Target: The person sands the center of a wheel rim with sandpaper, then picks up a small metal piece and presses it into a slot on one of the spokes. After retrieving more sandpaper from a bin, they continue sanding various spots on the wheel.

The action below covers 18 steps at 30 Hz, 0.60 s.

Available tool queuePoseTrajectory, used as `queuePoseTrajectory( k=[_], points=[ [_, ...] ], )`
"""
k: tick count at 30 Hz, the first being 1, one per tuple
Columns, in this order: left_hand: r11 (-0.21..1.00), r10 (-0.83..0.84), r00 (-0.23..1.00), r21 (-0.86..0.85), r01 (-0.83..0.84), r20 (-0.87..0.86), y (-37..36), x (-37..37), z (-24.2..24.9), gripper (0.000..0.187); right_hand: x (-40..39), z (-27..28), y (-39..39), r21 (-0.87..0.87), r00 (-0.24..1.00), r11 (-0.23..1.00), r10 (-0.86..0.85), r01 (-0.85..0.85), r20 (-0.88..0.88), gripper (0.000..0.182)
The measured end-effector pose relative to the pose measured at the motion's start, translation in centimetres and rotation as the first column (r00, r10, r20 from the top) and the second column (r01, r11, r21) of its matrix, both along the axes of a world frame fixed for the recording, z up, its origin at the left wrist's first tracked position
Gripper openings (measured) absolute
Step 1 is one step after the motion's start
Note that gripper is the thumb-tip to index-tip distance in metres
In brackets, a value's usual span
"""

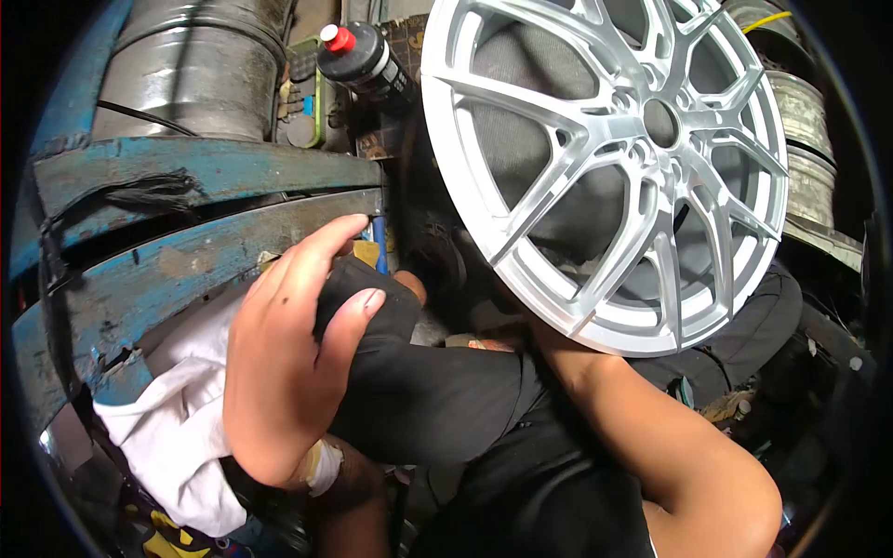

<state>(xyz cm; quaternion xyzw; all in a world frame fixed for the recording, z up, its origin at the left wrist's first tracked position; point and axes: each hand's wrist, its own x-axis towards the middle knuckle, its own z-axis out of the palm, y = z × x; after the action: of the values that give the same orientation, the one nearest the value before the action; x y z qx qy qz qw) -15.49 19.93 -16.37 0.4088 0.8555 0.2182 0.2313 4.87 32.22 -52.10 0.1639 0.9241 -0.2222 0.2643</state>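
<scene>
A large silver alloy wheel [660, 177] with many spokes stands tilted at the upper right. My right forearm reaches up to its lower rim, and my right hand is hidden behind the wheel. My left hand [293, 353] is raised at the left above my dark-clothed leg, with thumb and fingers apart and nothing between them. A pale wrapping is around the left wrist. Beneath and beside this hand lies a white cloth [181, 428].
Blue worn bench boards [214, 163] run along the left. Behind them are a metal drum-like rim [191, 74], a green-edged tray [321, 112] and a black bottle with a red cap [363, 65]. More metal rims [805, 139] are stacked at the far right.
</scene>
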Motion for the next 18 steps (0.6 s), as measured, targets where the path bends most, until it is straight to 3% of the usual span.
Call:
queuePoseTrajectory(
  k=[5, 9, 17, 18],
  points=[
    [0.996, 0.002, 0.999, 0.091, -0.005, 0.032, 2.0, 0.4, 0.0, 0.044, 0.2, 0.6, 0.4, 0.008, 0.999, 1.000, 0.000, 0.000, -0.033, 0.033],
    [0.998, -0.004, 0.999, 0.057, 0.002, 0.036, 4.7, 1.6, 0.9, 0.044, 0.6, 2.0, 1.0, 0.012, 0.997, 1.000, 0.010, -0.009, -0.075, 0.033],
    [0.952, -0.292, 0.954, 0.075, 0.297, -0.071, 11.6, 3.8, 0.7, 0.042, 2.1, 6.6, 2.0, 0.021, 0.984, 1.000, 0.014, -0.010, -0.176, 0.033],
    [0.964, -0.265, 0.964, 0.021, 0.265, 0.003, 12.8, 4.6, 1.1, 0.043, 2.6, 7.5, 2.0, 0.025, 0.981, 1.000, 0.022, -0.018, -0.193, 0.033]
  ],
)
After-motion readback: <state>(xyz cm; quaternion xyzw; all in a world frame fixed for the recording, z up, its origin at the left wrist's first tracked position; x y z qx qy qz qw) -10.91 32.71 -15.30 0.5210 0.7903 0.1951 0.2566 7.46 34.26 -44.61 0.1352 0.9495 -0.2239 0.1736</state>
